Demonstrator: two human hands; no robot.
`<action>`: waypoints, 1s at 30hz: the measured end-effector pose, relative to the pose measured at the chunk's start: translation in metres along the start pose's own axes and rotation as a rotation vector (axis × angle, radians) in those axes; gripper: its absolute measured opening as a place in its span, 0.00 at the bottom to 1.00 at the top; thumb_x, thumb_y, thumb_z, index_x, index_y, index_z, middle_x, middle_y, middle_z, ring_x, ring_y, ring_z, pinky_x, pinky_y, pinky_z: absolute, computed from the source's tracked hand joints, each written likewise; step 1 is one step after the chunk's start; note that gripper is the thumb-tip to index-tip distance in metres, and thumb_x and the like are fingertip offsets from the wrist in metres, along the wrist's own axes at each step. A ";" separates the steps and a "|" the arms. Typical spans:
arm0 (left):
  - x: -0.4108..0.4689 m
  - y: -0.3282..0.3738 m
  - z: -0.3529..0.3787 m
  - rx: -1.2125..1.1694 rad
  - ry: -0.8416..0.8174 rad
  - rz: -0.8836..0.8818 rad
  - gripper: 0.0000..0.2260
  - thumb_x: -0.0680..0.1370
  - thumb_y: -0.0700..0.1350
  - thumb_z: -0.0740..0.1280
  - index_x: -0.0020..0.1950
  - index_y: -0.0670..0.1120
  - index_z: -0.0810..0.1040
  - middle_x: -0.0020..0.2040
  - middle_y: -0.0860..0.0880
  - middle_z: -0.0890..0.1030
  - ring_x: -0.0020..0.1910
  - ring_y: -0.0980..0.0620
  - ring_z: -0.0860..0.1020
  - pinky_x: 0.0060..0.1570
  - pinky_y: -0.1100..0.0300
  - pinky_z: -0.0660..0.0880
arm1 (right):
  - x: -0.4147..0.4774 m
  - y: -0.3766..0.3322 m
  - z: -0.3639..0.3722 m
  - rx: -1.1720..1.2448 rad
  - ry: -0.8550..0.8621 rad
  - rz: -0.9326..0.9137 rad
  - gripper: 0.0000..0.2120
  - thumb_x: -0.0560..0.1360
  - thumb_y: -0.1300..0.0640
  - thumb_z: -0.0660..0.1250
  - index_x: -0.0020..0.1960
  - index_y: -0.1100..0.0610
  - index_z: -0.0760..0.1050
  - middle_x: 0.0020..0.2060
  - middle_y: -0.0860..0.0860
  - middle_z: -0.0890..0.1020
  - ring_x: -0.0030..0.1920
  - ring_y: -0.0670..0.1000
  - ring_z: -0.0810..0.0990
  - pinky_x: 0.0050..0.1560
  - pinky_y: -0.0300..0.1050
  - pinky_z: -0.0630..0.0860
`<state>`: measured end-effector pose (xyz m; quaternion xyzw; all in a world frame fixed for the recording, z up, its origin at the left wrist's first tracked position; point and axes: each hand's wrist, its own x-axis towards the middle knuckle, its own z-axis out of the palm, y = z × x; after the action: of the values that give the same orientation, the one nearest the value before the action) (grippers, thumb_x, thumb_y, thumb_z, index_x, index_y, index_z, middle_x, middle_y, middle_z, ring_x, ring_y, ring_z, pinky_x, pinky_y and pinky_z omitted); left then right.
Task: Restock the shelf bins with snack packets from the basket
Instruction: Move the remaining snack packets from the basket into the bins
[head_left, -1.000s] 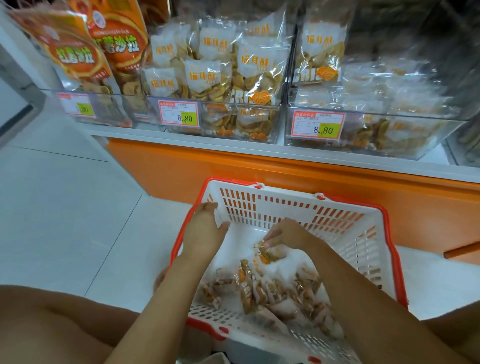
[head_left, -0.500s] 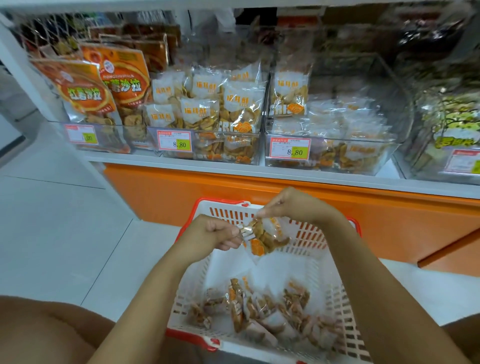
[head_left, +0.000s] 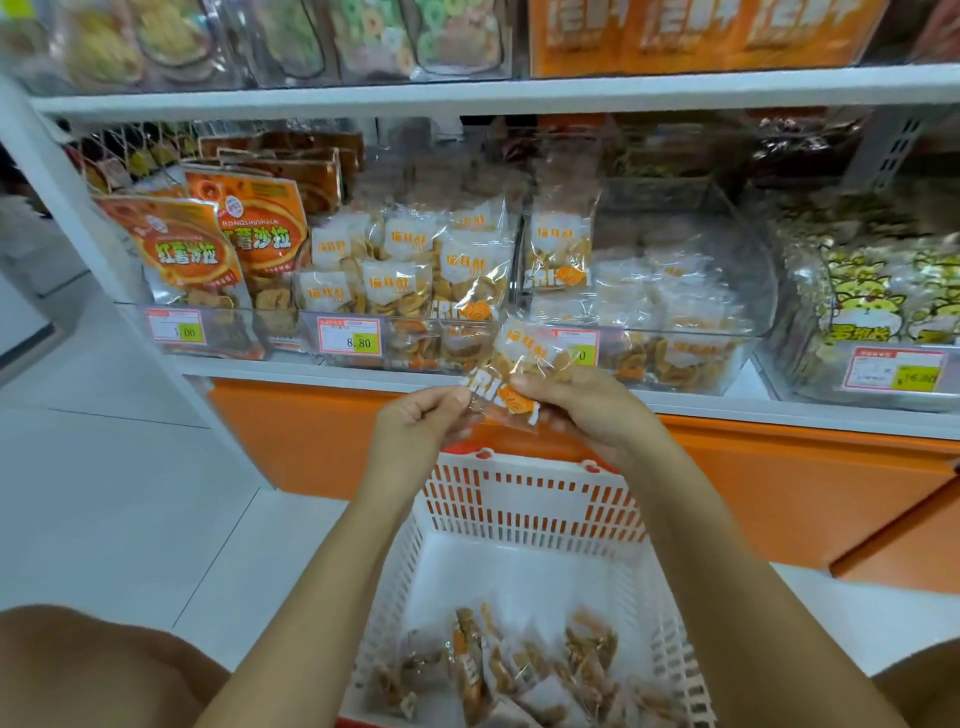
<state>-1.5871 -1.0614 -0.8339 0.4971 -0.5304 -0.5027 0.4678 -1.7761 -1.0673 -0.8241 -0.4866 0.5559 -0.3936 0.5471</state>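
Note:
A clear snack packet (head_left: 524, 364) with white-and-orange print is held up in front of the shelf edge. My left hand (head_left: 423, 421) pinches its lower left corner, and my right hand (head_left: 582, 410) grips its lower right side. Behind it stand two clear shelf bins: the left bin (head_left: 415, 343) is packed with upright packets of the same kind, the right bin (head_left: 675, 332) holds a lower heap. Below my arms sits the white basket (head_left: 530, 499) with red rim, with several more packets (head_left: 519, 670) lying on its floor.
Orange bags of another snack (head_left: 208, 254) fill a bin at the left, and yellow-printed bags (head_left: 872, 291) a bin at the right. An upper shelf board (head_left: 467, 93) runs overhead. An orange base panel (head_left: 779, 493) is below the shelf; white floor tiles (head_left: 130, 493) lie at the left.
Both hands have lifted one packet out of the basket and raised it to the front of the shelf bins. The view has tilted upward, showing the upper shelf.

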 end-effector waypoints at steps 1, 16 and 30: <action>0.006 0.002 -0.002 0.063 -0.006 0.013 0.06 0.78 0.46 0.67 0.48 0.48 0.84 0.43 0.51 0.85 0.46 0.54 0.83 0.48 0.62 0.78 | -0.001 -0.009 -0.006 -0.070 0.063 -0.017 0.13 0.69 0.47 0.74 0.39 0.57 0.80 0.31 0.51 0.80 0.30 0.45 0.77 0.38 0.40 0.74; 0.079 -0.011 -0.030 0.647 0.131 0.022 0.08 0.79 0.42 0.64 0.53 0.42 0.81 0.48 0.47 0.81 0.47 0.51 0.76 0.40 0.62 0.67 | 0.040 -0.097 -0.071 -0.349 0.417 -0.223 0.06 0.70 0.54 0.75 0.45 0.53 0.79 0.36 0.45 0.81 0.31 0.38 0.76 0.29 0.29 0.70; 0.095 -0.020 -0.026 0.666 0.158 0.050 0.07 0.78 0.41 0.63 0.48 0.46 0.81 0.48 0.50 0.81 0.44 0.55 0.75 0.40 0.63 0.66 | 0.087 -0.077 -0.058 -0.503 0.672 -0.166 0.27 0.64 0.51 0.79 0.51 0.56 0.64 0.49 0.51 0.75 0.48 0.51 0.75 0.41 0.43 0.69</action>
<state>-1.5667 -1.1577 -0.8528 0.6469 -0.6396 -0.2500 0.3317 -1.8186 -1.1744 -0.7637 -0.4926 0.7411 -0.4249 0.1662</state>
